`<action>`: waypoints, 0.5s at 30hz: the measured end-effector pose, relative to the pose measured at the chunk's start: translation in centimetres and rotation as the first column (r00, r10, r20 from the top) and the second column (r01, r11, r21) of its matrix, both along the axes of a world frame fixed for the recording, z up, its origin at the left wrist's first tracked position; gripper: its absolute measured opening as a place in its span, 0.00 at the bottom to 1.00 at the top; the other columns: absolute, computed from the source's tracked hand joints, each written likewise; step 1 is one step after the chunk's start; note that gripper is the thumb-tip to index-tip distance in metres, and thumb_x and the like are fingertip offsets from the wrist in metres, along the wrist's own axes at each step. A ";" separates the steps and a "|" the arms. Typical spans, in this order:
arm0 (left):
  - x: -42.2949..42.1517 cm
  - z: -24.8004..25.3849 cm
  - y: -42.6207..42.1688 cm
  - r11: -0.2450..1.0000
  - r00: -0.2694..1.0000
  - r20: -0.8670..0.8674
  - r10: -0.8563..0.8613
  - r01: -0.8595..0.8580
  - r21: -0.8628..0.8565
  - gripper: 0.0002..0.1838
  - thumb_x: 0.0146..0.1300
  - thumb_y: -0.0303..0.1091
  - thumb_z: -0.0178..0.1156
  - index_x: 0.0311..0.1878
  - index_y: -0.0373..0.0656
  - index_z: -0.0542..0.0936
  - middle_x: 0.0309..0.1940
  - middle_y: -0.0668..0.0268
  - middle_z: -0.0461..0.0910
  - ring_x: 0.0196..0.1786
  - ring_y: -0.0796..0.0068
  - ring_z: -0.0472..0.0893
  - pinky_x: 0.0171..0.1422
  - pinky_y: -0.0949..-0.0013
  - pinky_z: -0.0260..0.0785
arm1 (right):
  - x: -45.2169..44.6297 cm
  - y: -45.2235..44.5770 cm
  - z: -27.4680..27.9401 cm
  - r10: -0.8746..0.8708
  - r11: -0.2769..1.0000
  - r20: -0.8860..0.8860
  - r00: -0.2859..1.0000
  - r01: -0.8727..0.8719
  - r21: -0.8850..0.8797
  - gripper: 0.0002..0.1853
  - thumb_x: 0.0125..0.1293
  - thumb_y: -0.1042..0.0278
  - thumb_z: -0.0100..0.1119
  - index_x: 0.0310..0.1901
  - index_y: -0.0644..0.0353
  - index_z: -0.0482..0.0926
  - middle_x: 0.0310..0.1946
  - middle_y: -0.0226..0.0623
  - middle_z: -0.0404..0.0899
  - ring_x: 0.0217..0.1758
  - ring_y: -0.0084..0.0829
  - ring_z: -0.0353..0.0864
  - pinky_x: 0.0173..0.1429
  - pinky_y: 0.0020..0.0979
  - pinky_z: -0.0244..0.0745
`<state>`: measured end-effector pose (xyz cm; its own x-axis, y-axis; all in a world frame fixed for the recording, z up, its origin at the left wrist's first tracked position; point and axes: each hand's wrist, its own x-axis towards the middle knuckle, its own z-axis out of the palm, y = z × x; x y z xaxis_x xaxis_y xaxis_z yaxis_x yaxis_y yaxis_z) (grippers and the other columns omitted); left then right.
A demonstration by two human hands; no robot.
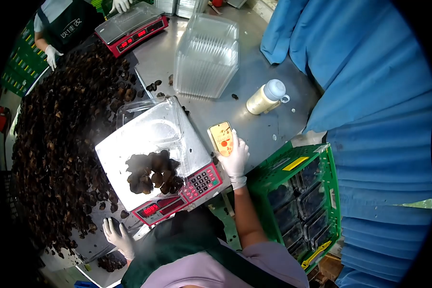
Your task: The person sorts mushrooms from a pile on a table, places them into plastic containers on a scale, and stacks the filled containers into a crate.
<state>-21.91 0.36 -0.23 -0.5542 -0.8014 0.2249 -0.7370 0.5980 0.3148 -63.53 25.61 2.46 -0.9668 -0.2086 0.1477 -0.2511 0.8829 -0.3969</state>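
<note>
My right hand (236,157), in a white glove, grips a phone (221,138) with a yellow case or screen over the metal table. My left hand (118,238), also gloved, has its fingers spread at the table edge by the dark mushroom pile and holds nothing. Between my hands stands a red scale (200,183) with a steel pan (114,152) and a lit red display. On the pan sits a clear plastic box (164,132) with its lid side folded back. Dark wood ear mushrooms (154,173) lie in its near part.
A large heap of wood ear mushrooms (62,139) covers the left side. Stacked clear boxes (206,57), a bottle (266,97) and a second scale (132,33) stand farther back. A green crate (335,192) of packed boxes is at right. A co-worker's gloved hand (52,56) is far left.
</note>
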 end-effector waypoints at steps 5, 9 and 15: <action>-0.1 -0.4 0.1 0.999 0.998 -0.051 0.037 -0.038 -0.020 0.26 0.61 0.36 0.60 0.62 0.39 0.73 0.65 0.53 0.69 0.67 0.49 0.64 0.71 0.51 0.54 | -0.1 0.0 0.1 0.004 0.999 0.011 1.000 -0.004 0.037 0.49 0.42 0.52 0.76 0.68 0.53 0.63 0.51 0.42 0.72 0.53 0.46 0.72 0.56 0.46 0.68; 0.0 -0.5 -0.4 1.000 0.995 -0.099 -0.003 0.000 -0.021 0.27 0.55 0.31 0.65 0.60 0.39 0.74 0.62 0.52 0.71 0.65 0.48 0.68 0.68 0.52 0.59 | 0.0 -0.3 1.5 0.001 0.997 0.022 1.000 -0.003 0.077 0.44 0.43 0.56 0.75 0.64 0.55 0.67 0.46 0.45 0.76 0.49 0.47 0.76 0.52 0.45 0.73; 0.1 2.1 0.1 0.994 0.961 -0.258 0.099 -0.081 0.078 0.29 0.53 0.26 0.67 0.61 0.39 0.72 0.60 0.52 0.72 0.64 0.50 0.70 0.70 0.56 0.60 | -0.8 0.7 2.9 0.223 0.973 -0.010 0.975 -0.224 -0.054 0.34 0.53 0.66 0.68 0.62 0.67 0.70 0.52 0.60 0.75 0.59 0.54 0.73 0.63 0.41 0.67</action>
